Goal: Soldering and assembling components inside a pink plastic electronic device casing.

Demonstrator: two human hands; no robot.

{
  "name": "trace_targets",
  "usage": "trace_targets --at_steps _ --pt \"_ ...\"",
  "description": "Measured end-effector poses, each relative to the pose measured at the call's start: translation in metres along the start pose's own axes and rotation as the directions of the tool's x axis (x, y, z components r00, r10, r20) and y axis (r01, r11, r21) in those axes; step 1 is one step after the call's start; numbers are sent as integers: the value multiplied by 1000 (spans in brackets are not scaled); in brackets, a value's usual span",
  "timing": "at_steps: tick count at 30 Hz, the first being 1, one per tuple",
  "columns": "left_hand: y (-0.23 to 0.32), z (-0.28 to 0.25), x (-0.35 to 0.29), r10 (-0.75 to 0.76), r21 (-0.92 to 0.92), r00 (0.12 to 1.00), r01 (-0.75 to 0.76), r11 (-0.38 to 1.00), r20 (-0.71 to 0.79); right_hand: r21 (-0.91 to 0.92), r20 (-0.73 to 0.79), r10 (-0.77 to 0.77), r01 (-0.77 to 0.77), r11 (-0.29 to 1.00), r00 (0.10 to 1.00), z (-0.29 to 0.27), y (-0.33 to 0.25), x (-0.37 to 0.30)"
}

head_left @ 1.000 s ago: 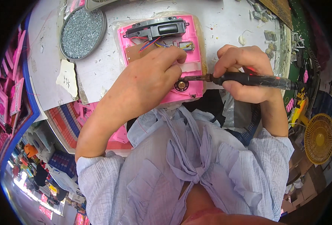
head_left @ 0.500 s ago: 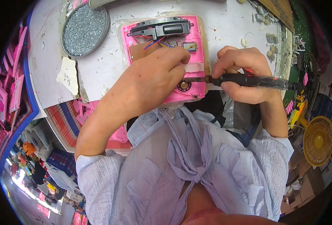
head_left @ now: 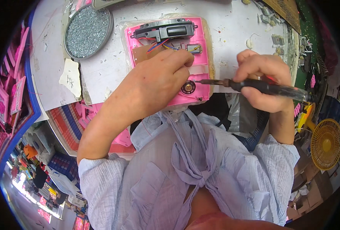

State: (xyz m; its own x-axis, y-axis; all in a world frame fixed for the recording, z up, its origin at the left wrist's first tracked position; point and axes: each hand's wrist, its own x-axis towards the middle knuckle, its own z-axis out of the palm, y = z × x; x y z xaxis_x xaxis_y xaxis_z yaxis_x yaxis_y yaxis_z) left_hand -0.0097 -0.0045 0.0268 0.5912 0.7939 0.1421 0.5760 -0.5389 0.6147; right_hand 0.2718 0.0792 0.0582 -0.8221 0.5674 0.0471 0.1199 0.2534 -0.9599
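My right hand (head_left: 265,71) is wrapped round the black handle of a soldering iron (head_left: 269,87). Its thin tip points left, just above the small round speaker (head_left: 188,88) at the near right of a pink plastic housing (head_left: 201,71). My left hand (head_left: 154,78) lies across the housing beside the speaker, fingers curled together; what they hold, if anything, is hidden. Along the housing's far side runs a black curved plastic part (head_left: 164,29), with red, blue and yellow wires (head_left: 157,46) below it. A brown board (head_left: 140,53) is partly covered by my left hand.
A round dish of small screws (head_left: 87,32) stands at the far left of the white table (head_left: 47,82). Near it lies a torn paper label (head_left: 70,78). Small metal parts (head_left: 267,19) are scattered at the far right. A yellow fan (head_left: 326,143) stands low on the right.
My right hand has drawn the soldering iron back to the right, its tip lifting away from beside my left fingers. My left hand and the housing have hardly moved.
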Motion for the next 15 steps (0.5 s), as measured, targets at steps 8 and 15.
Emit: trace_targets --at_steps 8,15 --pt "-2 -4 -2 -16 -67 1000 17 998 10 77 -175 -73 87 993 982 -6 2 -28" --pt "-16 -1 -3 -42 -265 995 18 964 -86 109 -229 -46 73 991 972 -3 5 -32"
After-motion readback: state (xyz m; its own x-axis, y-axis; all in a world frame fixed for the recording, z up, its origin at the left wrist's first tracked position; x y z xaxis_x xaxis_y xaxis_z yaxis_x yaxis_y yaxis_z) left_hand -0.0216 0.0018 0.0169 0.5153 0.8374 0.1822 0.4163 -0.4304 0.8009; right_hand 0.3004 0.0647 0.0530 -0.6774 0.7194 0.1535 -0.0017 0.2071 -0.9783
